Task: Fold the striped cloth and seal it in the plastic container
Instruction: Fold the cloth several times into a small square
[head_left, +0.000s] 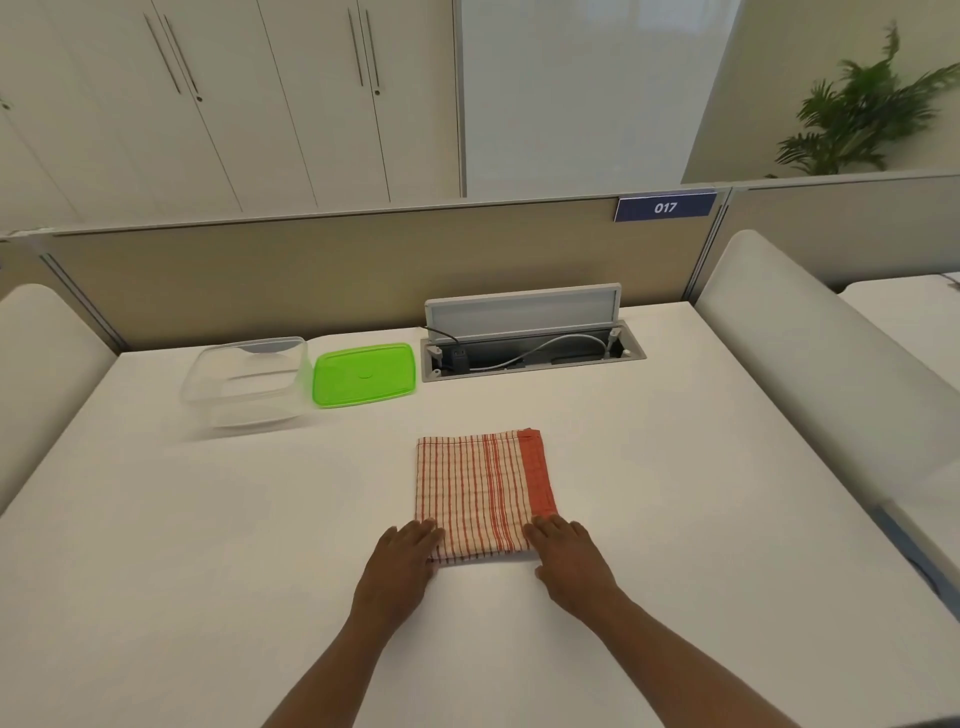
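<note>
From the head view, the striped cloth (483, 493) lies folded square on the white table (208, 545), red-lined with a solid red band (right edge). The left hand (402, 558) and right hand (563, 553) rest flat, fingers spread, on its near corners. The clear plastic container (247, 382) and green lid (363, 373) sit well beyond.

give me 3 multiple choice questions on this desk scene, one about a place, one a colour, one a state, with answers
1. Where does the green lid lie?
A. just right of the clear container
B. on top of the container
C. on the striped cloth

2. What colour are the cloth's stripes?
A. blue
B. red-orange
C. black

3. What state is the container in?
A. sealed
B. open and empty
C. holding the cloth

Answers:
1 A: the lid lies flat on the table beside the container's right wall.
2 B: red-orange lines on a pale ground.
3 B: no lid on it, nothing inside; the folded cloth lies on the table under the left hand and right hand.
</note>
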